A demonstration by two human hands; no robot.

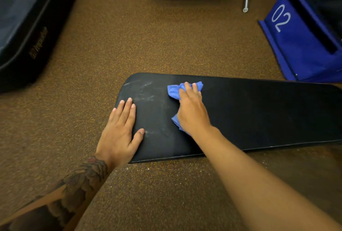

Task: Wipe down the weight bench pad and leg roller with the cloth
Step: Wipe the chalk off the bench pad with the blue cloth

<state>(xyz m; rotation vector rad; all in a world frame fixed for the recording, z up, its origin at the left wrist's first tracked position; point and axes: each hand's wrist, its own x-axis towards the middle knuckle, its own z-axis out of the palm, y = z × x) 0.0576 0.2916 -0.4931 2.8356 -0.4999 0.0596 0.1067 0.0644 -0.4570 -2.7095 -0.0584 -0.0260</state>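
Pressing one blue cloth (174, 91) on one bench pad (259, 112), right hand (192, 112) fingers curled; left hand (120, 130) fingers flat.

Cloth (176, 91) on bench pad (259, 112), right of left hand (120, 130).

A single wide-angle view, worn on the person's head, looks steeply down and forward across the near long edge of the black upholstered weight bench pad (259, 112), close above its rounded left end; brown speckled floor (129, 36) surrounds it.
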